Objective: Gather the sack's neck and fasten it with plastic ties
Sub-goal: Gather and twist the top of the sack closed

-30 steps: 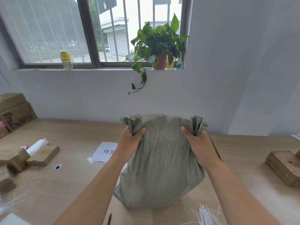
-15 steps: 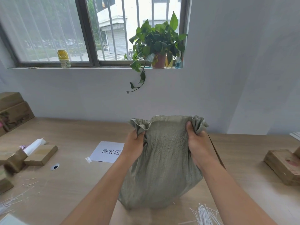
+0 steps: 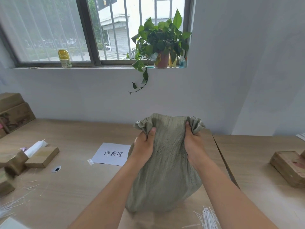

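A grey-green woven sack (image 3: 166, 171) stands upright on the wooden table (image 3: 74, 187), bulging at the bottom. My left hand (image 3: 144, 147) grips the bunched left side of its neck, and my right hand (image 3: 193, 142) grips the bunched right side. The cloth between the two hands is still spread flat, and ruffled edges stick out above both fists. A bundle of white plastic ties (image 3: 208, 219) lies on the table near the front edge, right of the sack's base.
A white paper sheet (image 3: 112, 153) with printed characters lies left of the sack. Cardboard boxes (image 3: 41, 157) and loose ties sit at the left, a wooden block (image 3: 288, 167) at the right. A potted plant (image 3: 160, 45) stands on the windowsill.
Both hands have moved inward along the sack's top, drawing the neck narrower and bunching more cloth in each fist. The sack has stayed in place.
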